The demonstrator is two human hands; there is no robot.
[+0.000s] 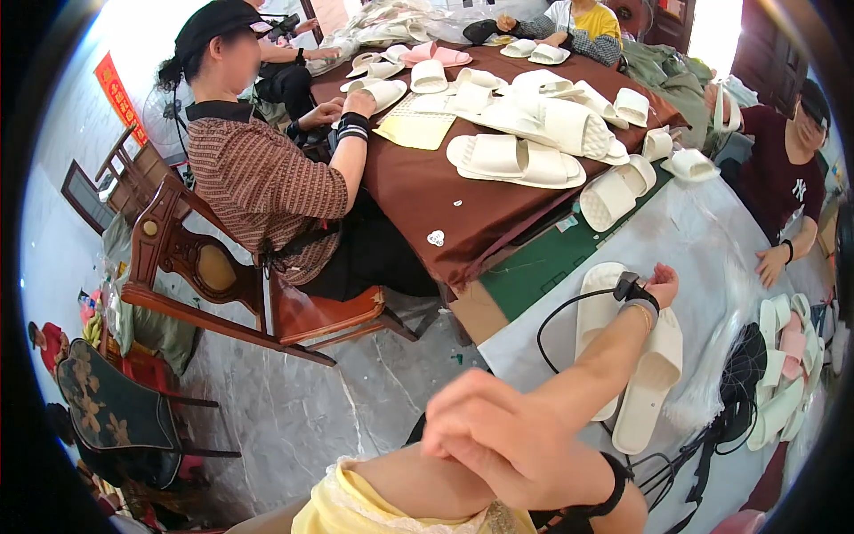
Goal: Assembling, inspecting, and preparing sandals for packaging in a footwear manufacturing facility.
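My left arm stretches to the right over a pair of cream slippers (pixel 652 378) lying on a pale grey sheet. My left hand (pixel 661 286) is above them, its fingers curled in and nothing visible in them; a wristband carries a small black device (pixel 630 287) with a cable. In front of my left arm, my right hand (pixel 485 436) is bent inward with curled, slightly blurred fingers near my inner elbow. It shows no object and wears a black wristband (pixel 614 489). The far slipper is partly hidden by my left forearm.
A brown-covered table (pixel 400 209) bears many cream slippers (pixel 516 162) and a yellow sheet (pixel 416 129). A co-worker (pixel 267 178) sits left on a wooden chair (pixel 205 267); another person (pixel 783 178) is at right. Pale green and pink slippers (pixel 783 374) and black cables (pixel 680 481) lie at right.
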